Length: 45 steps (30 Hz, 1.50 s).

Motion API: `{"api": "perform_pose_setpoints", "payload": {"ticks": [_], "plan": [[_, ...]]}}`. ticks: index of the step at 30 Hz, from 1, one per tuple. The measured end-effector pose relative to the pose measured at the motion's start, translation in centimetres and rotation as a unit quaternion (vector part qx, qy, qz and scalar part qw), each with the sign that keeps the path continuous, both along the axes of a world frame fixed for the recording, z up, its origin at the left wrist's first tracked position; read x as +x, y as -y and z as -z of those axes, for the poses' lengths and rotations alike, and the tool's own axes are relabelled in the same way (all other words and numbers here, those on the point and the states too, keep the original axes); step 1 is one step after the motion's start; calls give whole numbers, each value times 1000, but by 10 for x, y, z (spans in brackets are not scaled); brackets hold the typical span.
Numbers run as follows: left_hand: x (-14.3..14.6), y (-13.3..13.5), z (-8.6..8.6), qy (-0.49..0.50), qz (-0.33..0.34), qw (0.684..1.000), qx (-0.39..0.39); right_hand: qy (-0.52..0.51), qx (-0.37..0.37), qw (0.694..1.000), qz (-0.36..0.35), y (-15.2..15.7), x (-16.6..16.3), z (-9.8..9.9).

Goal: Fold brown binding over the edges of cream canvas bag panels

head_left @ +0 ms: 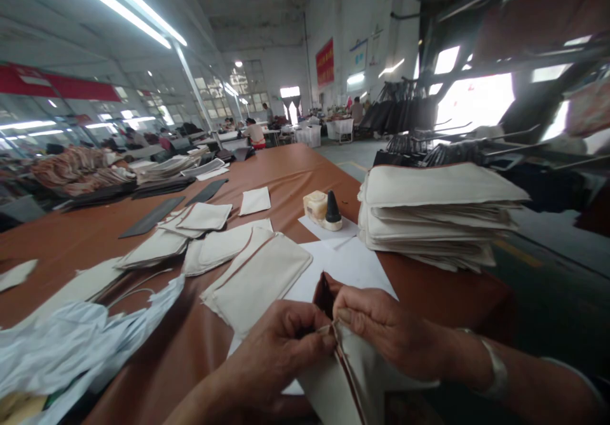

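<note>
My left hand (279,342) and my right hand (381,330) meet at the near edge of the brown table (286,171). Both pinch the top edge of a cream fabric pouch with a brown lining (347,374), held between them. The fingers of each hand are pressed together on that edge. The pouch hangs down toward me over a white sheet of paper (343,266). A flat cream pouch (260,279) lies just left of the hands.
A tall stack of cream pouches (433,215) sits at the right. A cream block and a black cone (332,210) stand on paper mid-table. Loose cream pieces (204,218), dark strips (152,217) and crumpled white plastic (81,342) lie left. People work far behind.
</note>
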<state>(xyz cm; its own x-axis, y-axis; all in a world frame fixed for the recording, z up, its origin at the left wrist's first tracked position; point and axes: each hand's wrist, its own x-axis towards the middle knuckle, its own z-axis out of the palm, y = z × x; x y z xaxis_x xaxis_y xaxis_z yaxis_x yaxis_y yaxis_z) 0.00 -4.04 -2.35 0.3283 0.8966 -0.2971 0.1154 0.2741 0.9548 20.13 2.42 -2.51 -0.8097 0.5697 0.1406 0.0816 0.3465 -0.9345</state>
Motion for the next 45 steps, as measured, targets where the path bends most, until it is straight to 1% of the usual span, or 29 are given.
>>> {"api": "perform_pose_setpoints", "payload": {"ticks": [4,6,8,10,13,15,16,18,20,21,23,25,27,29,31,32,33,35,36,37,38,39,41,43,45], "plan": [[8,6,-16,19,9,998,-52,2,45,999,17,3,2,-7],[10,7,-19,-1,7,999,-50,19,37,999,22,5,2,-9],[9,7,-17,-22,10,999,-32,42,6,999,26,6,2,-10],[8,7,-10,-40,7,999,-15,63,-14,997,40,7,2,-9],[7,6,1,-49,-2,999,-7,63,12,996,68,8,3,-5],[7,5,6,-35,4,999,-8,34,32,996,71,8,4,-1],[7,5,7,-21,7,1000,-10,9,43,997,62,8,5,0],[9,6,9,13,1,1000,-27,-61,86,994,28,7,6,2],[11,7,10,62,-28,996,-58,-131,164,978,-20,4,7,3],[12,7,11,88,-46,992,-74,-150,207,966,-42,2,8,3],[15,8,13,134,-74,983,-97,-156,289,942,-64,-1,10,4],[18,8,15,164,-91,977,-99,-138,349,924,-70,-3,13,6],[19,8,16,173,-96,976,-89,-119,379,915,-71,-4,15,10],[18,9,17,153,-76,983,-72,-105,389,913,-67,-3,17,13],[16,9,18,112,-45,991,-48,-122,373,918,-65,-1,20,15],[15,10,18,92,-32,995,-35,-138,346,925,-71,1,21,14],[14,11,17,74,-21,997,-23,-145,298,941,-75,2,22,13],[11,12,15,53,-5,999,-3,-129,141,979,-64,4,25,7],[10,12,13,46,2,999,6,-105,61,991,-52,5,26,4],[9,12,11,41,8,999,18,-77,-3,996,-40,5,26,0],[8,12,9,36,15,999,31,-50,-46,997,-35,4,26,-4],[7,11,7,31,21,998,43,-30,-71,996,-40,3,26,-8],[7,10,3,22,35,997,63,2,-100,992,-71,0,25,-14],[7,9,1,21,43,996,71,16,-146,985,-94,-3,24,-15],[7,9,0,34,42,996,71,13,-183,978,-100,-3,23,-13]]}}
